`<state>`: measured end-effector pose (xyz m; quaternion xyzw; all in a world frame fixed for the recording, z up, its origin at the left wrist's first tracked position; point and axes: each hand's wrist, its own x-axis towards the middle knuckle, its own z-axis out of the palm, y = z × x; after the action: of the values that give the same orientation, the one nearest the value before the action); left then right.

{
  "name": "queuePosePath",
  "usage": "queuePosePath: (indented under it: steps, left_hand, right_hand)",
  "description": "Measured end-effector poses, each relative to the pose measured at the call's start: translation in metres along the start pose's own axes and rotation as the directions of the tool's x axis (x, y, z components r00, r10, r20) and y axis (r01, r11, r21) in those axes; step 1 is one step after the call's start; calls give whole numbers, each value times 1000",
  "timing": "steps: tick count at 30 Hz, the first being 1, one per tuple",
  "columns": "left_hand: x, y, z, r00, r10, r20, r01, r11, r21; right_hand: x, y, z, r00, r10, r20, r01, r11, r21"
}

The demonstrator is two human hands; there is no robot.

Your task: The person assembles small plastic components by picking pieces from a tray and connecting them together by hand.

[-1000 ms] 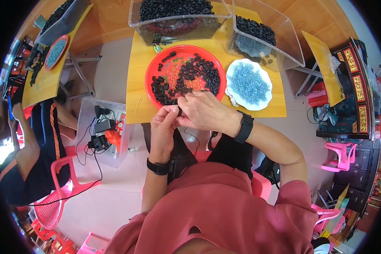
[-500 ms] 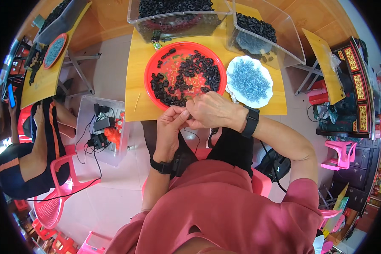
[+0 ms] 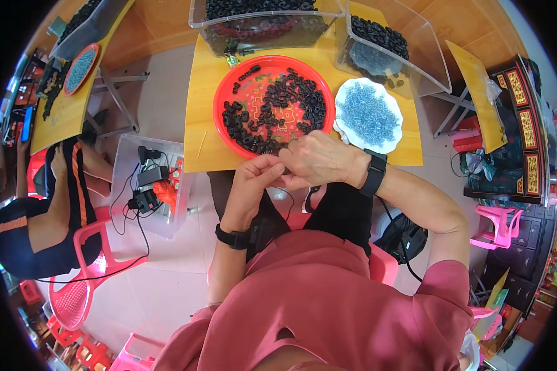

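Observation:
Close together at the near rim of a red round tray (image 3: 218, 123), my left hand (image 3: 252, 184) and my right hand (image 3: 323, 158) meet fingertip to fingertip. Both are closed in a pinch; a speck of something dark shows between them, too small to name. Small black ring-like parts (image 3: 303, 99) lie scattered in the tray, with patches of its printed bottom showing. Right of the tray, beyond my right wrist, a white scalloped plate (image 3: 392, 146) carries a heap of small clear bluish pieces (image 3: 366, 112).
Two clear plastic bins (image 3: 269, 31) (image 3: 424, 46) of black parts stand along the table's (image 3: 198, 151) far side. A thin stick (image 3: 202, 144) lies left of the tray. On the floor, a clear box (image 3: 178, 213) holds cables and adapters. Another person (image 3: 49, 229) sits at left.
My hands stay pinched together at the tray's rim, with only slight finger movement. The whole view has shifted a little.

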<state>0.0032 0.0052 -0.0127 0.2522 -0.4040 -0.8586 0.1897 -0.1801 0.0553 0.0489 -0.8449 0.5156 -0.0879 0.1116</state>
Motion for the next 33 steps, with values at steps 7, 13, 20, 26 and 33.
queuePosePath:
  steps: [7, 13, 20, 26, 33]
  left_hand:
    - [-3, 7, 6, 998, 1, -61, -4, 999, -50]
    - [0, -1, 5, 999, 48, -12, -49, 999, -23]
    - [-5, -2, 0, 998, 27, 58, -27, 1000, -17]
    - [1, -9, 0, 993, 80, 81, -80, 997, -8]
    - [4, -3, -3, 992, 127, 13, -128, 992, 24]
  right_hand:
    - [3, 3, -3, 995, -33, -99, 32, 999, -13]
    - [0, -8, -4, 995, -1, -101, -4, 999, -50]
    - [2, -21, -12, 1000, 10, -18, -14, 973, -230]
    - [1, -19, -11, 998, -59, -15, 52, 959, -279]
    - [-2, -25, -20, 991, -71, -115, 37, 961, -273]
